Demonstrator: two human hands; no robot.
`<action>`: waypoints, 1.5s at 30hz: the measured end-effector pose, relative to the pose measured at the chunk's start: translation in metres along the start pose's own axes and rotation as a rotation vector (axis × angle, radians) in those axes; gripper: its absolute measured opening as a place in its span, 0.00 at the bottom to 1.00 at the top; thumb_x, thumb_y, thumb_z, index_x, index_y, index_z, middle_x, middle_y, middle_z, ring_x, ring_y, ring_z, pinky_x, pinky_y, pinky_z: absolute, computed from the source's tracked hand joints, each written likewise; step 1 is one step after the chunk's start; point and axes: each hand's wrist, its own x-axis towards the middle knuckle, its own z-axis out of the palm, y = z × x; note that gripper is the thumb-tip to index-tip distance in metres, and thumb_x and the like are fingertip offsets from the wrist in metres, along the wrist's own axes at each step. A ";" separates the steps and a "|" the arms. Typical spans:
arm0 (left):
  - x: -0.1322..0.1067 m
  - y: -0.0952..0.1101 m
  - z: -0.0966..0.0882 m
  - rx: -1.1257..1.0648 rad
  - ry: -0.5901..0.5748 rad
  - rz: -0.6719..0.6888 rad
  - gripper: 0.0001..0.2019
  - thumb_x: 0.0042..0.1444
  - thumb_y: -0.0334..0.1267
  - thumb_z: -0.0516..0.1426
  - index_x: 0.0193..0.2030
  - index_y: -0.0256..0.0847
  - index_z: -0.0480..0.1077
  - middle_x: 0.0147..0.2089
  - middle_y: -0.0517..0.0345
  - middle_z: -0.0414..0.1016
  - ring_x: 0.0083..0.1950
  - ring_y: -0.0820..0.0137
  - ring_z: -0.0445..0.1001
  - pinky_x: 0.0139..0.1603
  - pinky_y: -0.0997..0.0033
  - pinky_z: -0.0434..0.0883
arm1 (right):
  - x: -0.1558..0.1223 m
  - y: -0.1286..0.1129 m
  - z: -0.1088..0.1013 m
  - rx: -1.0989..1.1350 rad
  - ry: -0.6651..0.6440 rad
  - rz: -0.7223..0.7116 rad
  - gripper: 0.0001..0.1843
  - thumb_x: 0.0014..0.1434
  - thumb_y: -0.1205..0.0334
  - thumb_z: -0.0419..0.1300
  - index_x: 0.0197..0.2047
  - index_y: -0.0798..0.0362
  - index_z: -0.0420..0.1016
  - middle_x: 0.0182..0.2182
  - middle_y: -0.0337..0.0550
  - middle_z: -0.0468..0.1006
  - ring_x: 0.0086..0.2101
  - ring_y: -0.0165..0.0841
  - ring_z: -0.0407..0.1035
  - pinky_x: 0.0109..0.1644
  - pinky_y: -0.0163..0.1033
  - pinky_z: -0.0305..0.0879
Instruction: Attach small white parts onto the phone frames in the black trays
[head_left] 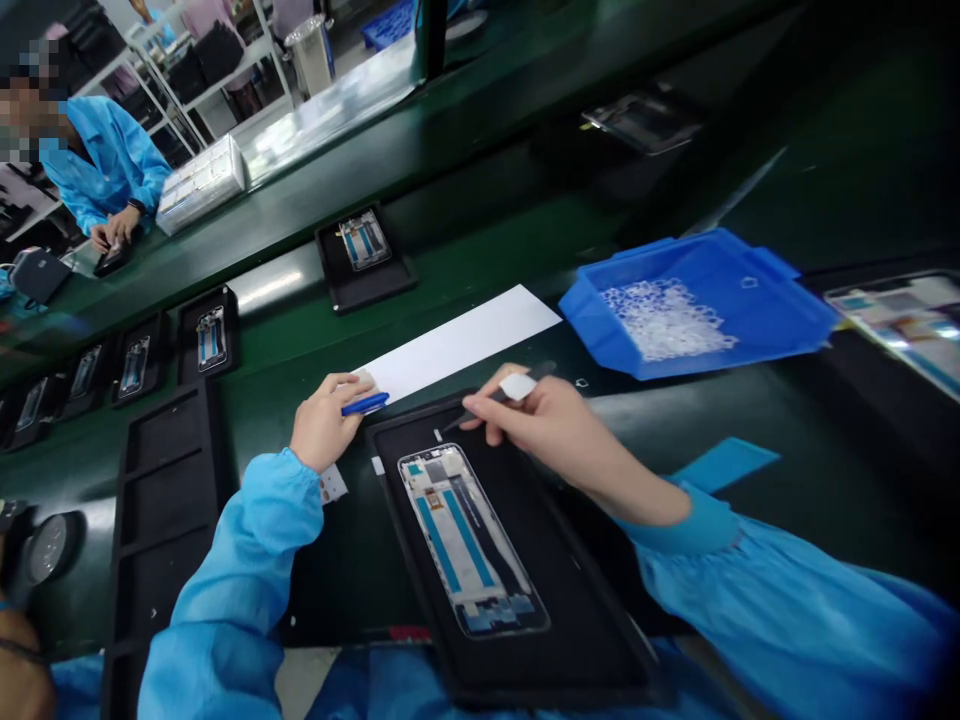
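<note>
Here, the phone frame (471, 545) lies just nearer than both hands (326, 425) (553, 415).

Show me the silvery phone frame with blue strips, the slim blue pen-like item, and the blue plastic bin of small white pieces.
Silvery phone frame with blue strips (469, 541): head view, near its middle.
Slim blue pen-like item (365, 403): head view, middle of its body.
Blue plastic bin (776, 318): head view, bare inner floor.

Blue sleeves (780, 590) (loose, wrinkled), snug cuffs (697, 522)
</note>
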 end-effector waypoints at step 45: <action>-0.006 0.061 0.022 0.095 -0.382 -0.031 0.10 0.60 0.41 0.54 0.44 0.44 0.74 0.35 0.56 0.79 0.40 0.61 0.77 0.40 0.68 0.70 | -0.021 0.022 0.006 -0.374 -0.024 -0.191 0.10 0.59 0.53 0.56 0.32 0.50 0.66 0.22 0.37 0.73 0.23 0.33 0.68 0.25 0.36 0.58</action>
